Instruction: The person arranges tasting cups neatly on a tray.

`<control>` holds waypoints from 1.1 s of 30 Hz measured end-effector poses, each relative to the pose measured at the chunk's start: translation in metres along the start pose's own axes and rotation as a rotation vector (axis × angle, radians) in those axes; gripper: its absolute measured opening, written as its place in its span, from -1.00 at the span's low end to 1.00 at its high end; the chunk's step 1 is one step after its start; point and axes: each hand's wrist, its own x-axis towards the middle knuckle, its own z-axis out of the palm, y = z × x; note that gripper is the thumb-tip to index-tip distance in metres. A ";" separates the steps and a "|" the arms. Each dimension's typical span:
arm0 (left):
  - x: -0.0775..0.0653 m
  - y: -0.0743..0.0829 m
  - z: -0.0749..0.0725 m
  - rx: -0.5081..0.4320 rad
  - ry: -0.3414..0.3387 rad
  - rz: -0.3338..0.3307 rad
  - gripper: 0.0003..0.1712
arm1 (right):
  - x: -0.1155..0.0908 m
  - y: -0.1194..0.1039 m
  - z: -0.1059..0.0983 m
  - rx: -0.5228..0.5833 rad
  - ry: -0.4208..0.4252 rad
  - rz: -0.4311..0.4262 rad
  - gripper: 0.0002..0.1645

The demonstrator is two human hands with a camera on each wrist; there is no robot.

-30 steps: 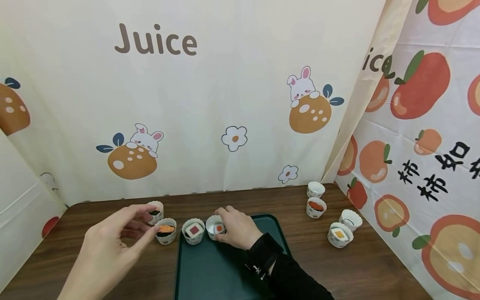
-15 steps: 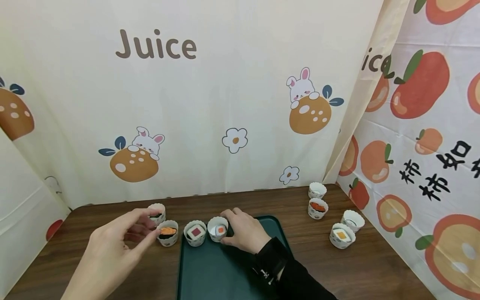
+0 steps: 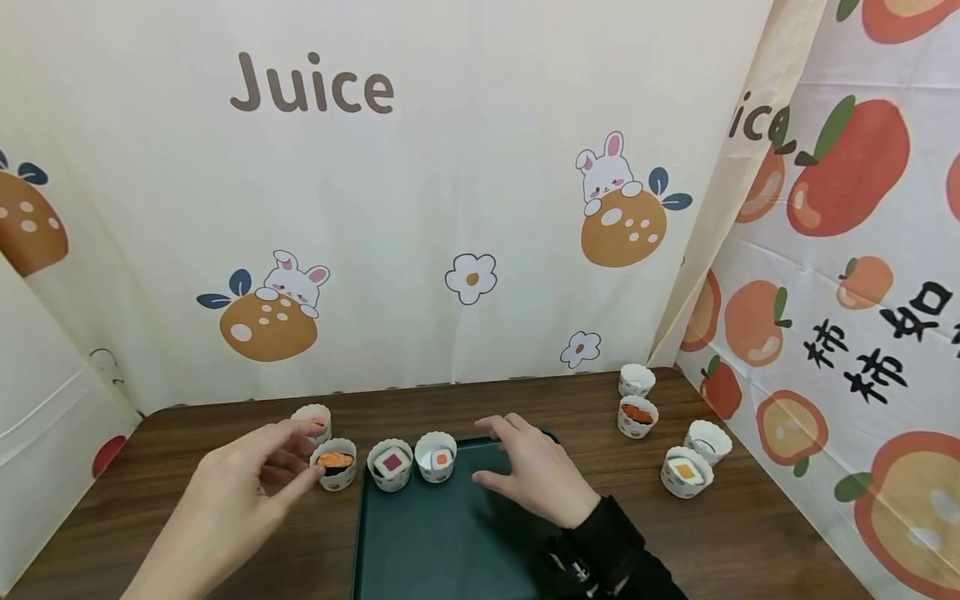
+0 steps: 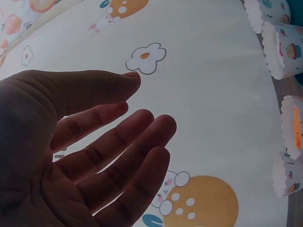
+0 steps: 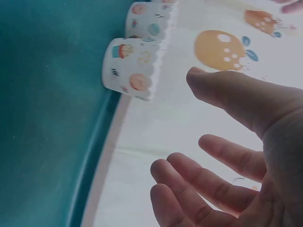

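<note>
The 2 hands are well apart, and each is empty. The right hand (image 3: 536, 475) hangs over the green tray (image 3: 442, 533), with its thumb and fingers spread. Near its thumb, with a gap between, the spot cup (image 3: 435, 477) stands upright inside the far edge of the tray, with a small white block (image 3: 441, 458) in it that has an orange spot. Just beside it, at the far left corner, is the red-square cup (image 3: 390, 484). The left hand (image 3: 240, 483) has its thumb and fingers bent a little, with nothing between them. In the head view its thumb tip overlaps the orange-topped cup (image 3: 341, 482), but the left wrist view shows a gap there. That cup stands on the brown table (image 3: 300, 542), left of the tray, and the back cup (image 3: 313, 410) is behind it, partly hidden by fingers. 4 more cups (image 3: 636, 431) stand well off to the right. The cups look like thin paper, so I think they are very light and would squash or tip if pinched hard. The tray looks smooth, so a cup might slide. The best hold is likely 2 sides of the outer wall, just under the wavy rim, with a soft squeeze.
</note>
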 end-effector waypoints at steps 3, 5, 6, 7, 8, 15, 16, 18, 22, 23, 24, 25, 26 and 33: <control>0.001 -0.004 0.002 0.022 -0.033 -0.005 -0.32 | -0.012 -0.004 -0.008 -0.028 0.018 -0.010 -0.30; 0.001 -0.007 0.003 0.039 -0.048 -0.002 -0.30 | -0.020 -0.008 -0.013 -0.041 0.020 -0.017 -0.31; 0.001 -0.009 0.004 0.048 -0.060 -0.004 -0.29 | -0.023 -0.010 -0.016 -0.049 0.021 -0.024 -0.32; 0.002 -0.010 0.004 0.055 -0.067 -0.004 -0.29 | -0.027 -0.012 -0.019 -0.052 0.021 -0.029 -0.33; 0.002 -0.011 0.005 0.060 -0.078 -0.013 -0.31 | -0.030 -0.014 -0.022 -0.051 0.019 -0.035 -0.35; 0.003 -0.016 0.012 0.085 -0.157 -0.071 -0.47 | -0.048 -0.027 -0.040 -0.015 0.025 -0.086 -0.47; 0.003 -0.016 0.013 0.082 -0.162 -0.073 -0.49 | -0.050 -0.028 -0.042 -0.013 0.029 -0.096 -0.48; 0.003 -0.015 0.015 0.084 -0.179 -0.085 -0.51 | -0.052 -0.031 -0.045 -0.012 0.037 -0.114 -0.50; 0.004 -0.011 0.018 0.084 -0.204 -0.083 -0.54 | -0.056 -0.036 -0.050 -0.027 0.056 -0.125 -0.52; 0.003 -0.010 0.019 0.083 -0.208 -0.084 -0.56 | -0.057 -0.037 -0.052 -0.031 0.059 -0.126 -0.53; 0.003 -0.009 0.020 0.081 -0.209 -0.082 -0.57 | -0.058 -0.038 -0.053 -0.036 0.063 -0.130 -0.53; 0.003 -0.009 0.021 0.081 -0.208 -0.079 -0.58 | -0.059 -0.039 -0.054 -0.042 0.064 -0.129 -0.52; 0.003 -0.009 0.022 0.079 -0.208 -0.079 -0.58 | -0.060 -0.040 -0.055 -0.045 0.066 -0.134 -0.52; 0.004 -0.023 0.026 0.115 -0.219 -0.105 -0.50 | -0.065 -0.044 -0.060 -0.038 0.055 -0.153 -0.53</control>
